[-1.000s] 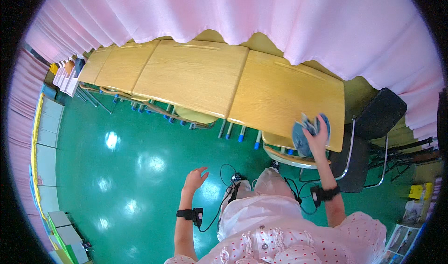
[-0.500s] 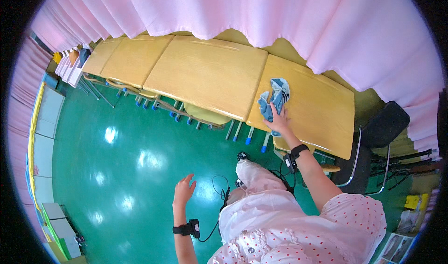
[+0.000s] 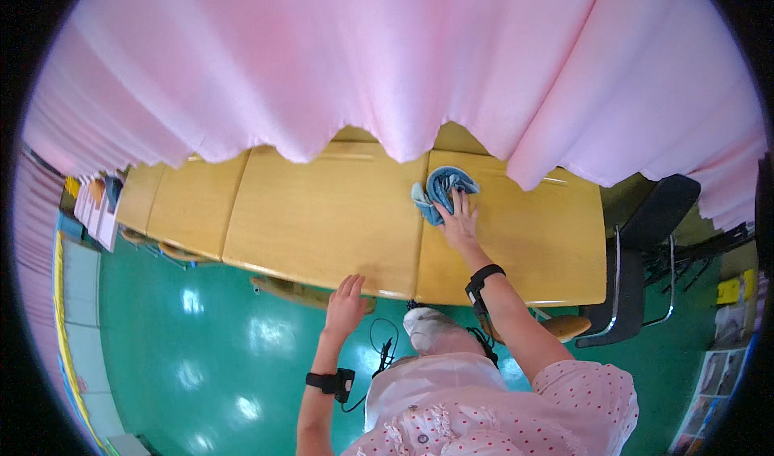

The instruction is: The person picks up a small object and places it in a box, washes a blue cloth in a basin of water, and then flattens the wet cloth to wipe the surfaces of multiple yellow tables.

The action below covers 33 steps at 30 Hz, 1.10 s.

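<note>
A bunched blue-and-white cloth (image 3: 448, 188) lies on the rightmost wooden table (image 3: 524, 246), near its seam with the neighbouring table (image 3: 330, 214). My right hand (image 3: 459, 220) presses down on the cloth from the near side, thumb to the left, with cloth bunched between thumb and fingers. At the front edge of the neighbouring table is my left hand (image 3: 347, 304), holding nothing, its fingers stretched out and close together. Whether those fingertips touch the edge I cannot tell. A black strap with a small device circles each wrist.
Pink curtains (image 3: 387, 53) hang down over the tables' far edge. A black chair (image 3: 633, 274) with metal arms stands right of the tables; wooden chairs (image 3: 298, 292) are tucked beneath. Cables (image 3: 385, 351) hang beside my legs above the green floor (image 3: 258, 375).
My right hand has pushed the cloth farther away and leftward, up to the table seam. My left hand has risen from over the floor to the table's front edge. I stand closer to the tables.
</note>
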Tool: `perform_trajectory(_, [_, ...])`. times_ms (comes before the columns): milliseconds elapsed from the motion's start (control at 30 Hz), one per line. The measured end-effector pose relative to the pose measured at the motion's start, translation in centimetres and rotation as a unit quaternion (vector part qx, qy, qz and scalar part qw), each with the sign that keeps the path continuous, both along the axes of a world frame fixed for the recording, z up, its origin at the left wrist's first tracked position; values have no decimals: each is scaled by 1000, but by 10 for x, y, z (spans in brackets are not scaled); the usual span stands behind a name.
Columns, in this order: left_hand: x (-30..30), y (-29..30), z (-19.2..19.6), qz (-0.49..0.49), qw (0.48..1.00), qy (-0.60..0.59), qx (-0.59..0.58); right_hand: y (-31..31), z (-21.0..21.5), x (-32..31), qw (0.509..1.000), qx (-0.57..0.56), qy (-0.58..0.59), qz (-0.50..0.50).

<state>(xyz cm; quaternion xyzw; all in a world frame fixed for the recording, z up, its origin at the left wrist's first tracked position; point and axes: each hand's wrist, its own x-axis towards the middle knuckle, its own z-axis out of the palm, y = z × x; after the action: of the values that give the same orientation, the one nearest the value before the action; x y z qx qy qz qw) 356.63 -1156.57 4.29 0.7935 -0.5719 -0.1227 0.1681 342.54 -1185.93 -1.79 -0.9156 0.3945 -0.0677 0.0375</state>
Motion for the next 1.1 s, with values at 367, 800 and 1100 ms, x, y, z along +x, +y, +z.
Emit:
perform_trajectory(367, [37, -90, -72, -76, 987, -101, 103, -66, -17, 22, 988, 48, -105, 103])
perform_trajectory(800, [36, -98, -91, -115, 982, -78, 124, -41, -42, -254, 849, 75, -53, -520])
perform_trajectory(1100, [31, -99, -94, -124, 987, -79, 61, 90, -71, -141, 963, 139, -147, -180])
